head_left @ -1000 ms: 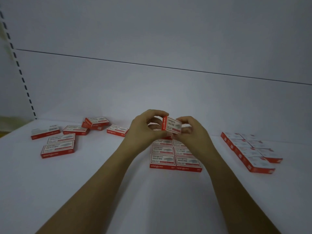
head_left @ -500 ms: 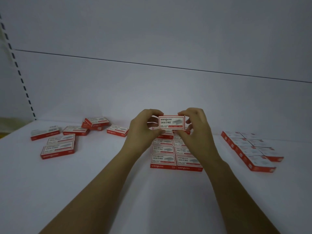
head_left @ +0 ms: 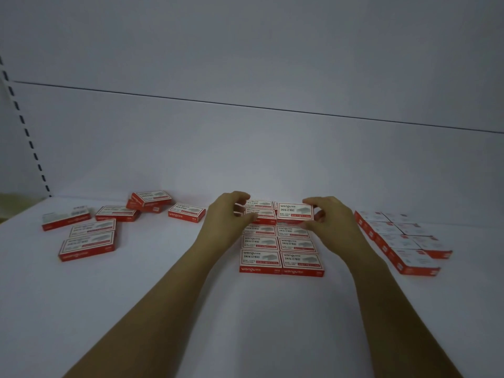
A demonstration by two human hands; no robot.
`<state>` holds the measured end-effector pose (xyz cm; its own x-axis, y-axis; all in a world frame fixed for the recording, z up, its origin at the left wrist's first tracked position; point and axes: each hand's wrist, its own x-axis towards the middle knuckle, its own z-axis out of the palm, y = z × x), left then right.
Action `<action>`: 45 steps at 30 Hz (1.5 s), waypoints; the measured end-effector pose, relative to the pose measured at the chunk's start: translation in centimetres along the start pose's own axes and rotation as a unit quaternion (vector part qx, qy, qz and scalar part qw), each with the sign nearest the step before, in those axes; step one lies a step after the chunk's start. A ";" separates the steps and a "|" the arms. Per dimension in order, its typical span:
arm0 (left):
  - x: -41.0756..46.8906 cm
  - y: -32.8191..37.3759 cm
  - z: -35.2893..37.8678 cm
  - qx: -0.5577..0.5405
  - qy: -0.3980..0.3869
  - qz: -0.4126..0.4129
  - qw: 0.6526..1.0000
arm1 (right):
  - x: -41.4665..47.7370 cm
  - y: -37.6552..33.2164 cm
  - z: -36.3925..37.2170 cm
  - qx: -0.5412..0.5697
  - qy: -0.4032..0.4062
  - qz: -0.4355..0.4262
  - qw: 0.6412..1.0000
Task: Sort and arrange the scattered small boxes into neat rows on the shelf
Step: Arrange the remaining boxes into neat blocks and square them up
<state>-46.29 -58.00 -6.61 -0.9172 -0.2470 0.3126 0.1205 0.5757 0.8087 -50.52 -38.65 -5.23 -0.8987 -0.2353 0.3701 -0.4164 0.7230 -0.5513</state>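
My right hand (head_left: pixel 332 223) pinches a small red and white staple box (head_left: pixel 295 212) by its right end, label up, low over the right column of a neat two-column block of the same boxes (head_left: pixel 281 252) in the middle of the white shelf (head_left: pixel 163 296). My left hand (head_left: pixel 227 216) hovers with loosely curled fingers over the back of the left column and holds nothing. Several loose boxes (head_left: pixel 87 241) lie scattered on the left, one pair stacked crookedly (head_left: pixel 150 201). A second neat block (head_left: pixel 401 241) lies at the right.
The shelf's white back panel (head_left: pixel 245 148) rises just behind the boxes. A slotted upright (head_left: pixel 27 132) runs up the left side. Bare shelf surface lies in front of the blocks, under my forearms.
Both hands held the box up facing me before. Now my left hand has let go, and my right hand has lowered the box to the right, flat over the block's right column.
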 end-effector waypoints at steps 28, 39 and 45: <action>-0.3 -0.3 0.9 0.119 -0.112 -0.031 0.986 | 0.4 0.4 3.2 -0.022 0.014 0.084 0.996; -1.6 1.3 -0.7 0.291 -0.036 0.003 0.956 | -0.4 -3.2 1.8 -0.265 -0.087 0.030 0.960; -3.6 -2.0 -7.4 0.328 0.010 -0.010 0.944 | -0.5 -8.8 4.3 -0.233 -0.122 -0.074 0.962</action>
<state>-40.39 -63.99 -5.68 -0.9083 -0.2743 0.3157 -0.1646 0.9284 0.3332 -47.05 -47.69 -3.77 -0.8637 -0.4624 0.2004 -0.4863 0.8691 -0.0907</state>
